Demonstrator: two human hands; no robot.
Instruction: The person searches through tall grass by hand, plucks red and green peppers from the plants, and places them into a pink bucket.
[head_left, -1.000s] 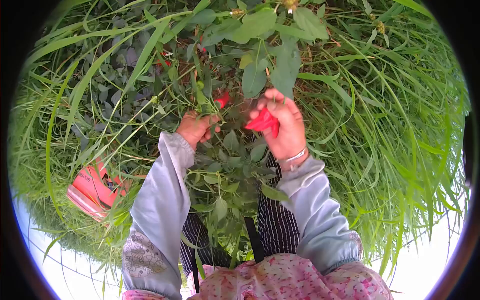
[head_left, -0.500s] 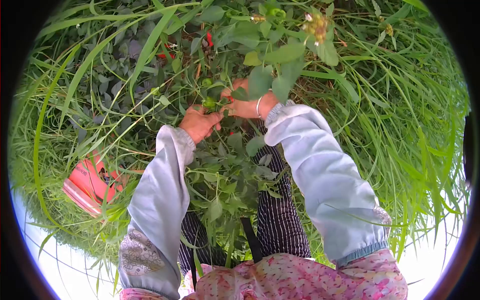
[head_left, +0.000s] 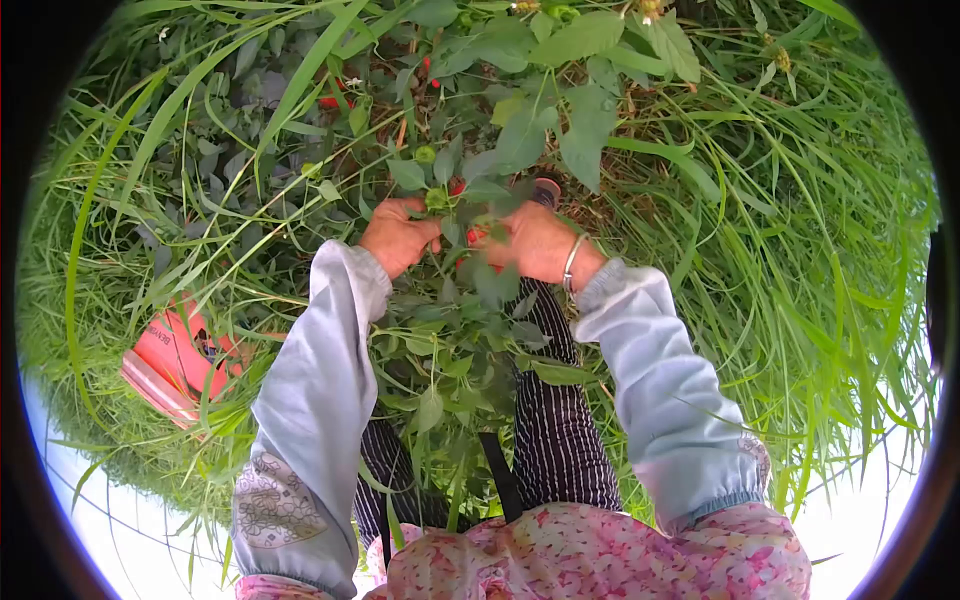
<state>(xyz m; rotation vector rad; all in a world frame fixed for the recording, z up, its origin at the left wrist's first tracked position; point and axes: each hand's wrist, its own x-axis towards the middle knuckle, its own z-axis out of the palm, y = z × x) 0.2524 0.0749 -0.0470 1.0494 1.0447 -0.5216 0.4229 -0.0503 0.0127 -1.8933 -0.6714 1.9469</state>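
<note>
Leafy green pepper plants fill the middle of the view, with red peppers [head_left: 475, 236] showing among the leaves. My left hand [head_left: 400, 237] has its fingers curled at the stems, beside a green pepper [head_left: 436, 199]; what it grips is too small to tell. On the right, my right hand [head_left: 540, 243], with a bracelet at the wrist, reaches into the leaves close to the red peppers. Leaves and blur hide its fingertips, so its grip cannot be made out.
A red bag or container [head_left: 178, 362] with lettering lies in the grass at the left. More red peppers [head_left: 336, 96] hang farther back. Tall grass [head_left: 790, 250] rises on the right. My striped trouser legs [head_left: 560, 430] are below the plants.
My right hand has moved right and down, away from my left hand, and the shoe has come into view behind it. More red shows between the hands. My left hand has barely shifted.
</note>
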